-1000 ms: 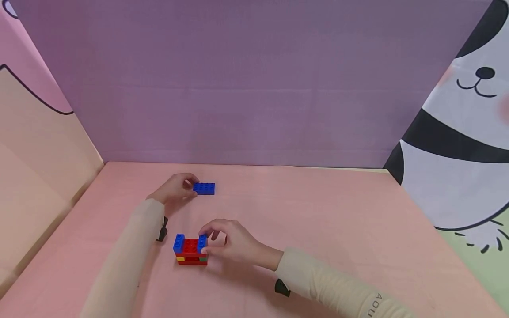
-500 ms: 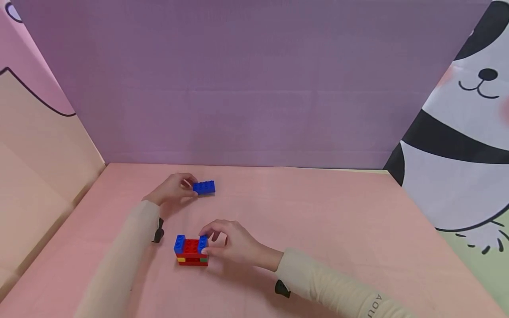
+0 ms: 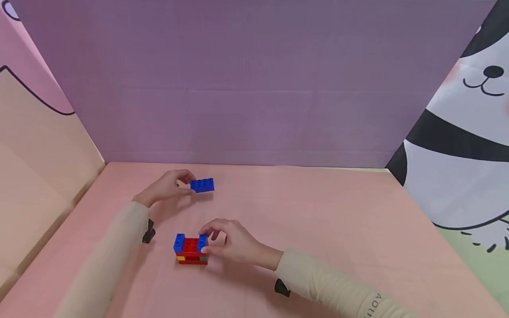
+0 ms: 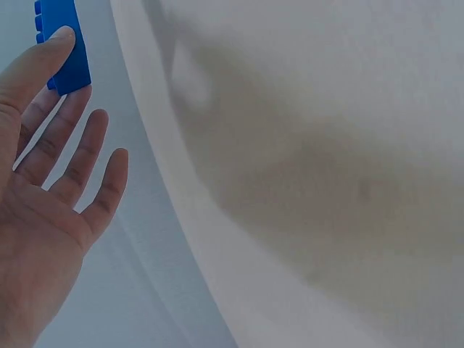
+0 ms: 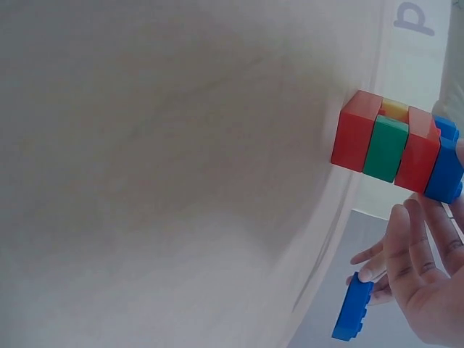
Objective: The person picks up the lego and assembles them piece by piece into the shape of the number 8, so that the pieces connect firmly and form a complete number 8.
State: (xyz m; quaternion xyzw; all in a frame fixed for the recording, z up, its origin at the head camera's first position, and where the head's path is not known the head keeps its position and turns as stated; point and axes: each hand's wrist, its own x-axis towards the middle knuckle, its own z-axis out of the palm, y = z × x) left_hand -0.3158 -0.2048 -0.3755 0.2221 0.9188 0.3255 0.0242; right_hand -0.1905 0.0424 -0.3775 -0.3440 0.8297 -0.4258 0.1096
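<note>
In the head view my left hand (image 3: 169,187) pinches the left end of a long blue brick (image 3: 203,185), which hangs just above the table with its shadow below. The left wrist view has the thumb on one face of that blue brick (image 4: 69,61), the other fingers spread. Nearer to me stands a stack of bricks (image 3: 191,254): red layers with a yellow and a green brick between them and two small blue bricks on top. My right hand (image 3: 234,240) pinches the right one of these, a small blue brick (image 5: 442,170), between thumb and finger.
A pink-covered table (image 3: 318,212) extends widely to the right of the hands. Behind it rises a purple backdrop (image 3: 254,88). A panda-print panel (image 3: 469,176) stands at the right and a beige panel (image 3: 39,168) at the left.
My left hand has lifted the long blue brick off the table, tilting it slightly and shifting it a little left. The right hand and the stack have stayed in place.
</note>
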